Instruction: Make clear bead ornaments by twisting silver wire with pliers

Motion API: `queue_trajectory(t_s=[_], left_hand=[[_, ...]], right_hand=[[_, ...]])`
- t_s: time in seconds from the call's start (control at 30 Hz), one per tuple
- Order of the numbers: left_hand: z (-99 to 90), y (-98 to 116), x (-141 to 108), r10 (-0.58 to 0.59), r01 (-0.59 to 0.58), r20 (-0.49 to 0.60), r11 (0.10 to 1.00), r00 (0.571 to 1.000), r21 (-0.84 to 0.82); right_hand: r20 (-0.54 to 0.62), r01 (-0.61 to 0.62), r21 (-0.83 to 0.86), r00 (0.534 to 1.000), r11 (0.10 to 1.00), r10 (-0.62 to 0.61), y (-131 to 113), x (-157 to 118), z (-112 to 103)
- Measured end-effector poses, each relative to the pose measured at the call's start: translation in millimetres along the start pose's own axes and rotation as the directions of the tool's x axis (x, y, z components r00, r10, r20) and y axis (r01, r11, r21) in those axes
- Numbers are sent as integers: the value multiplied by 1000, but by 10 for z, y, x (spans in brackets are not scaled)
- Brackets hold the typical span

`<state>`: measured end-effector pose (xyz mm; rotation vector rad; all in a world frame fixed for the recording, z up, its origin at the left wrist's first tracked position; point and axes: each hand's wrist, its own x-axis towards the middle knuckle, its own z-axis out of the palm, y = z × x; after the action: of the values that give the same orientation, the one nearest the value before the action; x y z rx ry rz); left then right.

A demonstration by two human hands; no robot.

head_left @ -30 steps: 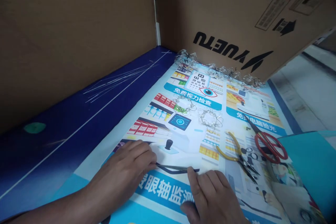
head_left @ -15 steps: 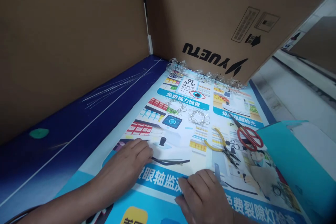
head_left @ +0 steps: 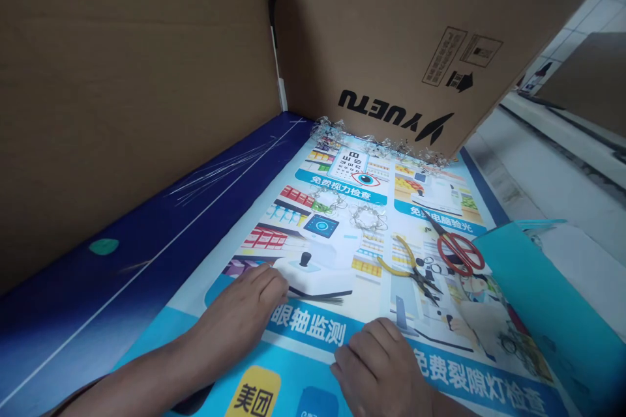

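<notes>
My left hand [head_left: 254, 303] rests over the printed sheet [head_left: 313, 365] with its fingers curled down. A few thin strands [head_left: 317, 298] show just right of its fingertips; whether it grips them I cannot tell. To the right and nearer me, my right hand [head_left: 381, 365] is closed, knuckles up. Its fingertips are hidden, and anything in them is too small to make out. Beyond the hands lie two rings of thin clear wire, a left ring [head_left: 327, 199] and a right ring [head_left: 368, 217]. Yellow-handled pliers [head_left: 413, 270] lie open, beside red-handled scissors [head_left: 457, 251].
Cardboard walls stand at the left [head_left: 137, 78] and back [head_left: 391, 26]. A row of tangled wire pieces [head_left: 386, 143] lines the back wall's foot. Loose straight strands [head_left: 220, 169] and a green spot [head_left: 104, 246] are at left. A turquoise box [head_left: 548, 300] stands at right.
The view has shifted slightly. Both hands stay curled in nearly the same places, and the pliers, scissors and wire rings lie as before.
</notes>
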<state>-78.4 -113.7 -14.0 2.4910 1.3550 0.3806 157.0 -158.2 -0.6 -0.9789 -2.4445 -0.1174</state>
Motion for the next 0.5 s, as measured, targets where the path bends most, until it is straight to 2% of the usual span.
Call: queue_trajectory(t_s=[0.2,0.33,0.43,0.5], left_hand=[[53,-30,-10,47,-46,-66,999,997,8],[23,-4,-12,37,-36,-62,999,997,17],[15,61,-24,19,-17,-46,1000,999,24],[46,128,-35,66,-66,-59,998,996,12]], right_hand=[[13,1,-5,1000,1000,0,-6,-28,10],[4,20,-10,1000,1000,-20,11,-34,27],[-49,50,0,998,999,-50,15,-27,1],[-117,39,-3,992,999,-39,5,-27,-24]])
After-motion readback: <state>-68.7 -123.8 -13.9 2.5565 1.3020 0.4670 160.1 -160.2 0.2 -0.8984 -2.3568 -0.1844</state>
